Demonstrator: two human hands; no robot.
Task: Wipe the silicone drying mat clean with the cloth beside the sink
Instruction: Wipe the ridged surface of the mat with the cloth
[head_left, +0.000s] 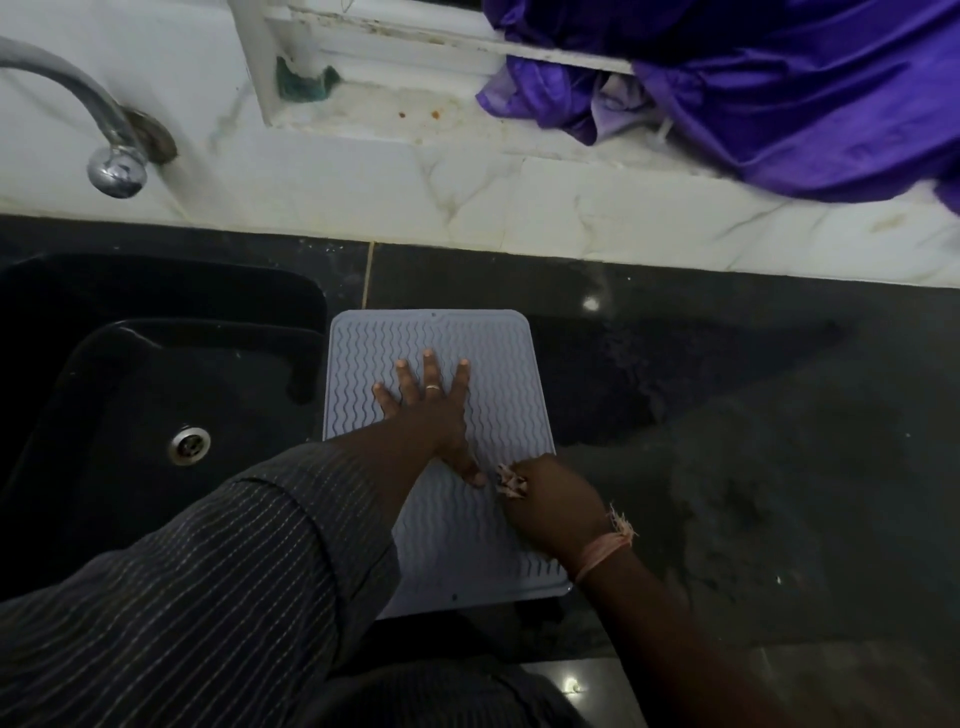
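The silicone drying mat (447, 457) lies flat on the dark worktop (727, 467), its left edge just beside the black sink (130, 405) and its near edge close to the person's body. It is a thin pale sheet with wavy ridges and a low raised rim, so it is likely light, floppy and a little grippy on dry stone, yet apt to slide or buckle when rubbed on a wet surface; the worktop to its right looks damp. The left hand (431, 410) lies on the middle of the mat with fingers straight and spread, palm down, pressing it in place. The right hand (550, 509) sits over the mat's right edge with its fingers curled around a small wad of light, frayed material, which I take to be the cloth (511, 480); only a scrap of it shows at the knuckles. Being soft, the cloth should bunch easily and follow the grooves if drawn along the ridges. The mat is best held as it is now, by flat pressure near the centre, or pinned at a corner away from the wiping stroke; lifting it by one edge would let it droop. A tap (111, 156) stands on the white ledge above the sink, and purple fabric (779, 93) hangs at the upper right.
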